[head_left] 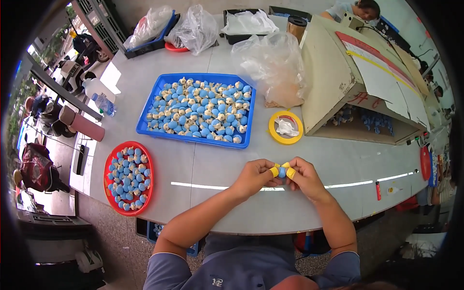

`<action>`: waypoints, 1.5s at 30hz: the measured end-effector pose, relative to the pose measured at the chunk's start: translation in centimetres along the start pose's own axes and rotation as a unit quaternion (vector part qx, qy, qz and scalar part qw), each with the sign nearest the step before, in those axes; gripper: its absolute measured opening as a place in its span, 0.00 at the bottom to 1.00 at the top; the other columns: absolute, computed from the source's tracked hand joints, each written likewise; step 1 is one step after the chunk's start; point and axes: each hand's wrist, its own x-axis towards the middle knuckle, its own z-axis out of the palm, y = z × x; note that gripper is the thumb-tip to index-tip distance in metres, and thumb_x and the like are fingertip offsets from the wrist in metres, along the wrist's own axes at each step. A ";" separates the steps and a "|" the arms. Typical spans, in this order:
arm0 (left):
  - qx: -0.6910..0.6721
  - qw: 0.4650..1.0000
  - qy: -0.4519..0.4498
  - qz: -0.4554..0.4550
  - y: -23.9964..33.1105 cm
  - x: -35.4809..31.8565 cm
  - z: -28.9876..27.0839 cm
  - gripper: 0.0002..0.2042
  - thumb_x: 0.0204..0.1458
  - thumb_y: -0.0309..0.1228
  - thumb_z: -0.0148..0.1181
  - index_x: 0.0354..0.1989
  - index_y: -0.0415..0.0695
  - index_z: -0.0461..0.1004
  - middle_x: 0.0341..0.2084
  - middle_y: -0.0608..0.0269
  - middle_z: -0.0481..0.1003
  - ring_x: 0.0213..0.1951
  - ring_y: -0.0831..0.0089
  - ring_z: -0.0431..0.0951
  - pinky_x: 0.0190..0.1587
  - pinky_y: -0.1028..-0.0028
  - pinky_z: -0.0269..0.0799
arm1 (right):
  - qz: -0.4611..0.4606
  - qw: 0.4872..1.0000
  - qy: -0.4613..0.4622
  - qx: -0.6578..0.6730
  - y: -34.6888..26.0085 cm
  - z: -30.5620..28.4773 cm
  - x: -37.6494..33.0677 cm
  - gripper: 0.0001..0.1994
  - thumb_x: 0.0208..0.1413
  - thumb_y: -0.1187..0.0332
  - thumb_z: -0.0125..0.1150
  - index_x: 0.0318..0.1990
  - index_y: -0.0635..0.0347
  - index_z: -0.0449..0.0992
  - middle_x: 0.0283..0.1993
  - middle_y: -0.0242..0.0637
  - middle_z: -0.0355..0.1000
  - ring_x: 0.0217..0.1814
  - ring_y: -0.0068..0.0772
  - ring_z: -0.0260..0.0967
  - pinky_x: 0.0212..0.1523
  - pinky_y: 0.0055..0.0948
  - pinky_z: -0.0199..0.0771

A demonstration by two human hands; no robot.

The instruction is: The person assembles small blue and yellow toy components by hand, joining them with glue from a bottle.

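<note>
Over the front of the table, my left hand (256, 177) and my right hand (306, 180) meet and pinch a small blue and cream figurine piece (282, 171) between them. Yellow tape wraps some of the fingertips on both hands. Beyond them lies a blue tray (193, 139) filled with many similar blue and cream pieces. To the left, a red round tray (149, 159) carries more of the same pieces. A yellow ring-shaped dish (274, 137) with crumpled white material in it sits just past my hands.
A beige box-like hood (333, 87) stands at right with pieces inside. Clear plastic bags (278, 67) lie at the back. A pink bottle (84, 124) and a clear bottle (104, 104) are at left. A red lighter (378, 190) lies near the right front edge. Another person (355, 10) is at the far right.
</note>
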 end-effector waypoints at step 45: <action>0.535 0.447 0.710 0.104 -0.5 -25.3 -16.2 0.21 0.40 0.33 0.67 0.42 0.36 0.73 0.52 0.49 0.69 0.59 0.52 0.62 0.59 0.54 0.57 | -0.043 0.997 0.052 -0.042 0.6 0.7 0.1 0.06 0.60 0.69 0.53 0.30 0.55 0.67 0.22 0.26 0.65 0.18 0.13 0.56 0.19 0.15 0.55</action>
